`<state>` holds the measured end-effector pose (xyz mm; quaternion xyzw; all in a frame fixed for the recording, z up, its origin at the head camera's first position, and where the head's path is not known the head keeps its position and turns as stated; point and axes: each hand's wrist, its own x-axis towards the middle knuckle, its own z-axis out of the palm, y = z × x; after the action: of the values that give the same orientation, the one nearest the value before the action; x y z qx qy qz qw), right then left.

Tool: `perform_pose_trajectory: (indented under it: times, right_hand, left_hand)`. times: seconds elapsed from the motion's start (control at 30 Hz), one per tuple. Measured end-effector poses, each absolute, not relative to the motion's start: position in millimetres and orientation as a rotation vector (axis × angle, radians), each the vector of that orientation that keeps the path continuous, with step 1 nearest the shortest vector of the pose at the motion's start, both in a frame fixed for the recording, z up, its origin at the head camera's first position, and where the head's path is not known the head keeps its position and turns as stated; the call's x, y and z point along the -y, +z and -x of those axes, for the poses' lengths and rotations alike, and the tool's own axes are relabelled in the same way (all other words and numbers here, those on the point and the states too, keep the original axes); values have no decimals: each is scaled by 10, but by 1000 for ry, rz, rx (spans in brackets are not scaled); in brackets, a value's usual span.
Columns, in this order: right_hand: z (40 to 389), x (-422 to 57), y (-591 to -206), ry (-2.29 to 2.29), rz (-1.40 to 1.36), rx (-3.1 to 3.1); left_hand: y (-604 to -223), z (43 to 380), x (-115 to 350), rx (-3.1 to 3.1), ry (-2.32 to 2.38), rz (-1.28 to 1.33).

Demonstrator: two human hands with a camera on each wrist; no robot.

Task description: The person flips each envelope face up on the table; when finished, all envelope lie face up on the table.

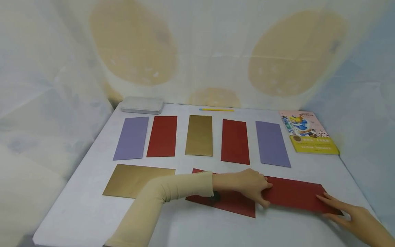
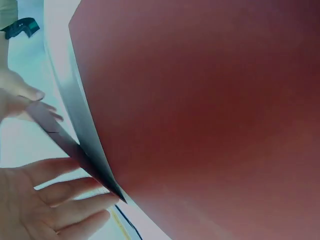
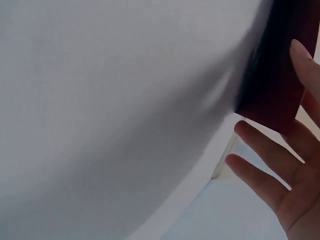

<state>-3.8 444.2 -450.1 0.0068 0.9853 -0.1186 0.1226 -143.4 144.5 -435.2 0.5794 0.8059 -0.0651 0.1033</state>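
A red rectangular card (image 1: 293, 193) is lifted slightly at the front right, tilted, with one end in each hand. My left hand (image 1: 251, 185) holds its left end, reaching over a second red card (image 1: 234, 206) that lies on the table. At the other end, my right hand (image 1: 351, 216) pinches the card's corner between thumb and fingers. The right wrist view shows the thumb (image 3: 302, 57) on one face of the held card (image 3: 272, 95). In the left wrist view, that card (image 2: 65, 142) appears edge-on beside the left fingers (image 2: 75, 200).
Behind stands a row of cards: purple (image 1: 131, 139), red (image 1: 162, 137), gold (image 1: 199, 135), red (image 1: 235, 142), purple (image 1: 273, 144). A gold card (image 1: 123, 180) lies front left. A grey case (image 1: 142, 104), a yellow pencil (image 1: 217, 109) and a picture book (image 1: 308, 132) lie along the back.
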Motion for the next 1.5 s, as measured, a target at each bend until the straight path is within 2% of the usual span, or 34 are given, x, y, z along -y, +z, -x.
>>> perform_pose_trajectory:
  times: [0.1, 0.27, 0.47, 0.67, 0.8, 1.03, 1.5]
  right_hand:
    - [-12, -4480, -4428, -386, 3, -2979]
    - [-71, -4502, -4342, -353, 225, -3321]
    - [-55, -4531, -4203, -283, 347, -3515]
    - [21, -4509, -4082, -355, 261, -3536]
    - [103, -4486, -4022, -383, 135, -3478]
    - [236, -4500, -4048, -382, -2, -3335]
    - [489, -4544, -4206, -523, 35, -3179]
  left_hand:
    - [-4322, 1449, -1418, -2344, -66, -1657]
    - [-4278, 1442, -1366, -2261, 155, -1606]
    - [-4194, 1445, -1313, -2212, 401, -1734]
    - [-4091, 1424, -1239, -2263, 544, -1975]
    - [-4067, 1427, -1213, -2293, 575, -2019]
    - [-4086, 1526, -1211, -2368, 610, -2008]
    - [-4130, 1766, -1311, -2427, 513, -1811]
